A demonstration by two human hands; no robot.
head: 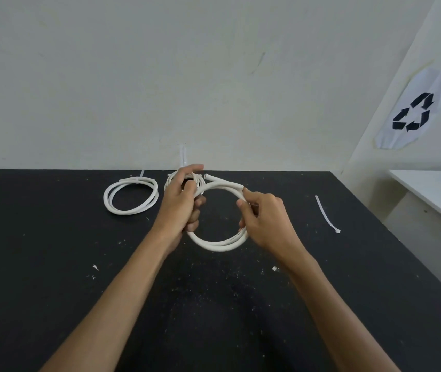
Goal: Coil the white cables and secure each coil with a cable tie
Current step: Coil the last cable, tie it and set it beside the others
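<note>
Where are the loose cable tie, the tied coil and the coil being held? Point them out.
loose cable tie (326,215): head view, middle of its strap.
tied coil (148,206): head view, right side of its loop.
held coil (219,246): head view, near arc, between the hands.

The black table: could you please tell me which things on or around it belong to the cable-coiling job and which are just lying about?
Job:
held coil
left hand
right hand
tied coil
second coil
loose cable tie

Lying about:
recycling sign
white shelf
</note>
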